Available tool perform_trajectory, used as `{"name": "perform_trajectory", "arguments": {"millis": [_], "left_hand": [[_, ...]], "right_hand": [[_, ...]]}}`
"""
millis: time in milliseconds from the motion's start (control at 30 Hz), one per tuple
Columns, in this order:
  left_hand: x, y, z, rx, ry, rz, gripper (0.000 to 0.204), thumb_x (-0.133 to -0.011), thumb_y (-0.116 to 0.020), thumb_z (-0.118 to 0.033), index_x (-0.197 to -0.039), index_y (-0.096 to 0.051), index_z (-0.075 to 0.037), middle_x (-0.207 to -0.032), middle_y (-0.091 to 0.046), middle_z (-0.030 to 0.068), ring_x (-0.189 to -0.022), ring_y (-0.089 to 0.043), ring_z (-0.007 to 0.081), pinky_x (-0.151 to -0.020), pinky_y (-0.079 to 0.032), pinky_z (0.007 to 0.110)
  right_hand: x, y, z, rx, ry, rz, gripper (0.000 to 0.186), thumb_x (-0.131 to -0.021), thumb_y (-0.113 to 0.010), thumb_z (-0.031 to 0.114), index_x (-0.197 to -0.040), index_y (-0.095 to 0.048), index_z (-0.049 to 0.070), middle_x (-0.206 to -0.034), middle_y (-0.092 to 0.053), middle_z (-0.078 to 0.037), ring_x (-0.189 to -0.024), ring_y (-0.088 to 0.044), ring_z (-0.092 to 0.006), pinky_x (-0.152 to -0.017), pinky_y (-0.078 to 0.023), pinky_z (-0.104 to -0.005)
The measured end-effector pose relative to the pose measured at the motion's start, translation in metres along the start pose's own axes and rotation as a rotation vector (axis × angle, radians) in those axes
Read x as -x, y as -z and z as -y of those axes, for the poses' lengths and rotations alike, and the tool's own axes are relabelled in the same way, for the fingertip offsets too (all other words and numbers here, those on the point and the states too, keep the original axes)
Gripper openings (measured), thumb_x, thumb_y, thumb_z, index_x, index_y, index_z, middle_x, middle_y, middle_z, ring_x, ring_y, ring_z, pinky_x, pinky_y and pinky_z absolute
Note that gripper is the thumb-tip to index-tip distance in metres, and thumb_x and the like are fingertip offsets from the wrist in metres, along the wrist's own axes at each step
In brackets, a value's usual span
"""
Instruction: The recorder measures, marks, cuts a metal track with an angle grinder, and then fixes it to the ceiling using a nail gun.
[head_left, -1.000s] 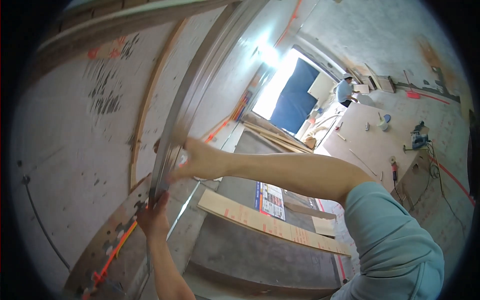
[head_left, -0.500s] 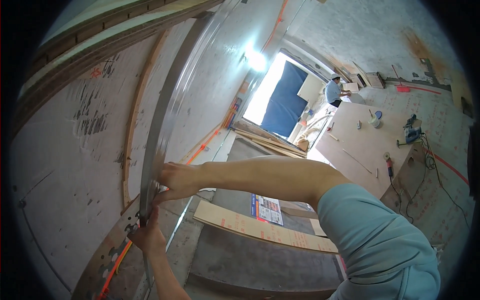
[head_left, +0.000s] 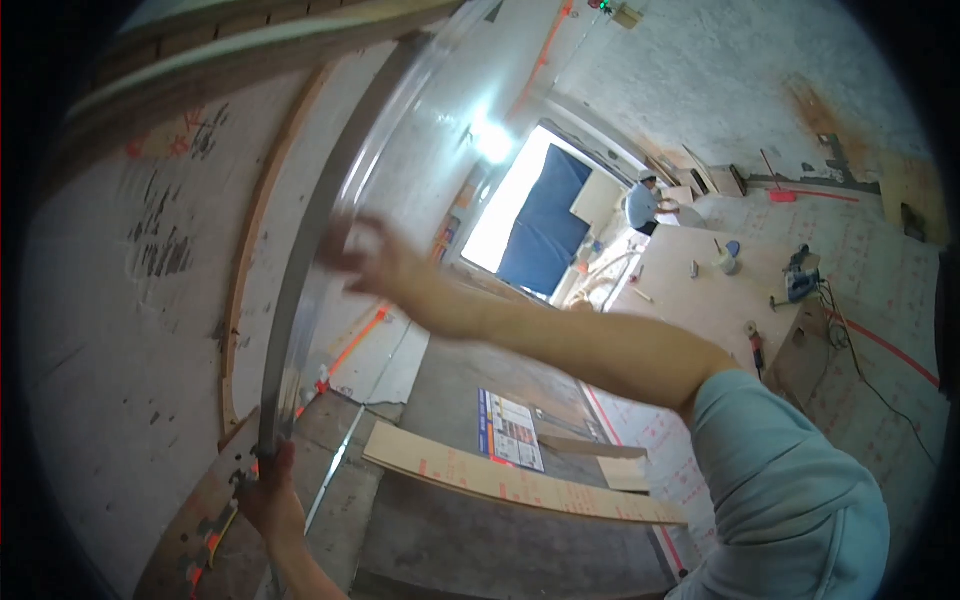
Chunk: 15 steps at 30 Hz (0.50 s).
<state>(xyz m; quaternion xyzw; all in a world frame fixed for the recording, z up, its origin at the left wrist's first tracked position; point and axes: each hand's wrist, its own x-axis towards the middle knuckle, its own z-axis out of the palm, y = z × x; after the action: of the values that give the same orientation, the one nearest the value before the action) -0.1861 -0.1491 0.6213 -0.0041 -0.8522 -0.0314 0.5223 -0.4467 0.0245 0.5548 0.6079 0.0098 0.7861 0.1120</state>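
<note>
A long, shiny metal straightedge [head_left: 303, 270] runs steeply down the left side, beside the wall. Low on it, my left hand [head_left: 273, 495] is closed round its edge. My right hand [head_left: 368, 255] is higher up, beside the bar, smeared by motion. Its fingers look spread and hold nothing; whether they touch the metal I cannot tell. Further left, a thin wooden strip [head_left: 262, 215] stands against the wall.
Across the grey floor lies a long pale board [head_left: 520, 487], with a printed sheet [head_left: 515, 430] beyond it. To the right, a worktable [head_left: 680, 265] carries a blue power tool [head_left: 800, 280] and an angle grinder [head_left: 754, 348] with trailing cords. Another person [head_left: 643, 207] is at the far end.
My right hand has come off its place near my left hand and moved up along the straightedge, fingers opening. My left hand stays low on the bar. The view has shifted slightly.
</note>
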Motion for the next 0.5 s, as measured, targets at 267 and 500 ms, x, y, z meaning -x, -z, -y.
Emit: {"name": "perform_trajectory", "arguments": {"millis": [267, 500], "left_hand": [[-0.019, -0.007, 0.012, -0.11, -0.282, 0.022, 0.05, -0.093, -0.074, -0.037, -0.126, -0.059, -0.003, -0.112, -0.069, 0.0132, -0.101, -0.068, 0.0265, -0.091, -0.05, 0.039], [-0.015, -0.006, 0.007, -0.178, -0.241, -0.014, 0.048, -0.092, -0.076, -0.036, -0.123, -0.06, -0.003, -0.113, -0.069, 0.014, -0.102, -0.068, 0.0271, -0.09, -0.05, 0.038]], "right_hand": [[-0.013, -0.044, 0.082, 0.333, -0.069, -0.114, 0.098, -0.087, -0.078, 0.038, -0.142, -0.02, -0.019, -0.136, -0.052, -0.03, -0.13, -0.052, -0.0309, -0.105, -0.048, -0.0413], [-0.013, -0.015, 0.113, 0.549, -0.15, 0.095, 0.094, -0.092, -0.073, 0.043, -0.147, -0.022, -0.013, -0.126, -0.06, -0.026, -0.11, -0.067, -0.0299, -0.093, -0.057, -0.0401]]}}
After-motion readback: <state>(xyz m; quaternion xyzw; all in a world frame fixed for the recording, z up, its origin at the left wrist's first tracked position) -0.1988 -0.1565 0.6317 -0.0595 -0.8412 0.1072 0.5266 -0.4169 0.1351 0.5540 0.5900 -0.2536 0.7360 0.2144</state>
